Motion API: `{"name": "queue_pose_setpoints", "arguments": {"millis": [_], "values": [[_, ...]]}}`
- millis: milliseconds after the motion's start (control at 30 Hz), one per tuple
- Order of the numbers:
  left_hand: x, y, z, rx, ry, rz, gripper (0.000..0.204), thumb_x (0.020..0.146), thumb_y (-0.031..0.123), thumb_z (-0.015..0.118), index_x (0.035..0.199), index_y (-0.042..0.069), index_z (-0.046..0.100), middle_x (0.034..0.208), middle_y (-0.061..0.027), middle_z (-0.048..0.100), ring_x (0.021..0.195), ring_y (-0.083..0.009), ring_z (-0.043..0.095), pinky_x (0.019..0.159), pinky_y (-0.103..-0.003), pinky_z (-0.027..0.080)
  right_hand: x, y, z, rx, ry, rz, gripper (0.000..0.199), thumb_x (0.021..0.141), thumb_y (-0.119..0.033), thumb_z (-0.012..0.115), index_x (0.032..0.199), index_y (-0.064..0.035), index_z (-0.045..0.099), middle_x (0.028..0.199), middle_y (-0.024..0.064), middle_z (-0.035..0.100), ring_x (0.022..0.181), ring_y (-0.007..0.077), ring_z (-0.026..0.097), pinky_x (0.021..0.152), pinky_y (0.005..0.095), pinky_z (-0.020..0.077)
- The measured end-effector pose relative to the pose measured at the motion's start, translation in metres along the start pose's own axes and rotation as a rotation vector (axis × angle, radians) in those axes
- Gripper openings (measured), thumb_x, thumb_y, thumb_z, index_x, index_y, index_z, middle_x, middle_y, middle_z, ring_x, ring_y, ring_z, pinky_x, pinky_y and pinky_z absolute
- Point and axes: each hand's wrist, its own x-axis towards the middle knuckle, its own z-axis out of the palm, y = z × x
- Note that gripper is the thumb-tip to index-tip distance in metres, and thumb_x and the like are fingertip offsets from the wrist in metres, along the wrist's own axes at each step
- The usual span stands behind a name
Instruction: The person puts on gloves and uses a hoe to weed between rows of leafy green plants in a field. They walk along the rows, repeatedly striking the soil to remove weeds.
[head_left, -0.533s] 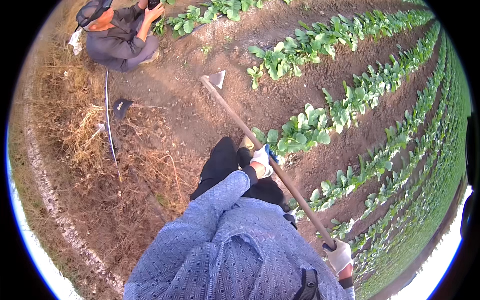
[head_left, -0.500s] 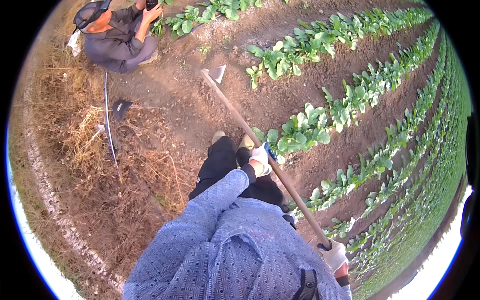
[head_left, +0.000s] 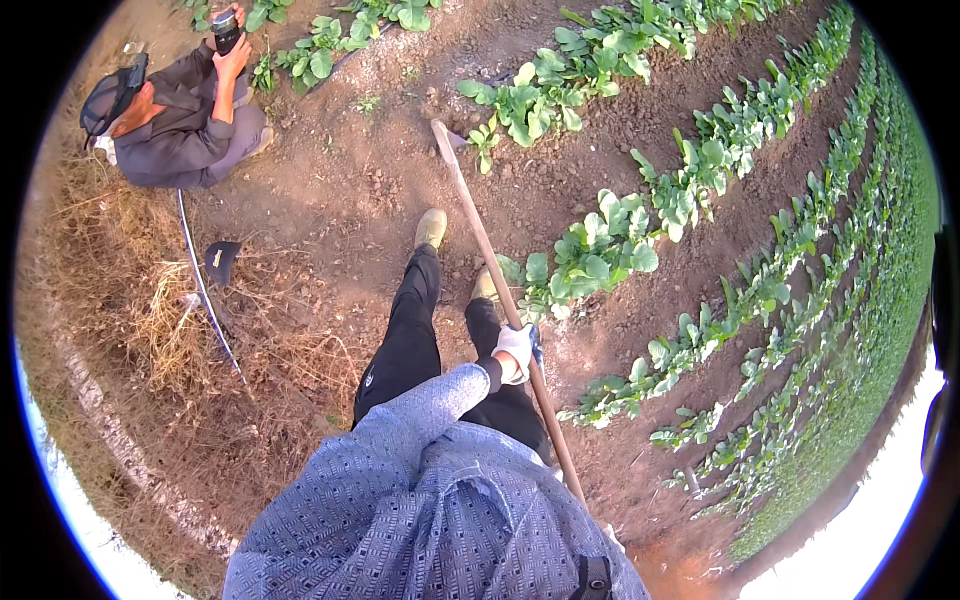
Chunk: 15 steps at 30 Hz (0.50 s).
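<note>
While the green rows stand beside bare soil, the hoe slants across it, its blade near one row's end. Some soil looks loose; how much remains, I cannot tell. The left hand grips the shaft; the right hand barely shows, its grip unclear.

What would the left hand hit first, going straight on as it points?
Past the wooden handle it holds, the left hand would likely meet leafy green plants, up and right in the picture; depth is unclear, it may pass above them.
</note>
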Motion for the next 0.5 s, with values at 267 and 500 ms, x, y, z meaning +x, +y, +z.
{"name": "queue_pose_setpoints", "arguments": {"millis": [267,500], "values": [[0.111,0.100,-0.025,-0.093,-0.016,0.369,0.022,0.094,0.023,0.063,0.080,0.011,0.050,0.058,-0.0019,0.049,0.043,-0.0172,0.049,0.037,-0.034,0.040,0.063,-0.061,0.028,0.221,0.032,-0.344,0.026,0.078,-0.017,0.082,0.090,0.0009,0.069,0.068,0.0072,0.065,0.063,0.0065,0.051,0.060,0.0292,0.0477],[0.119,0.314,-0.032,0.185,0.122,0.558,0.025,0.093,0.025,0.063,0.077,0.011,0.051,0.056,-0.0015,0.049,0.042,-0.0171,0.049,0.039,-0.035,0.042,0.059,-0.284,0.049,0.230,-0.187,-0.563,0.041,0.083,-0.021,0.075,0.113,0.0042,0.062,0.091,0.0174,0.070,0.080,0.0215,0.066,0.075,0.0351,0.0515]]}}
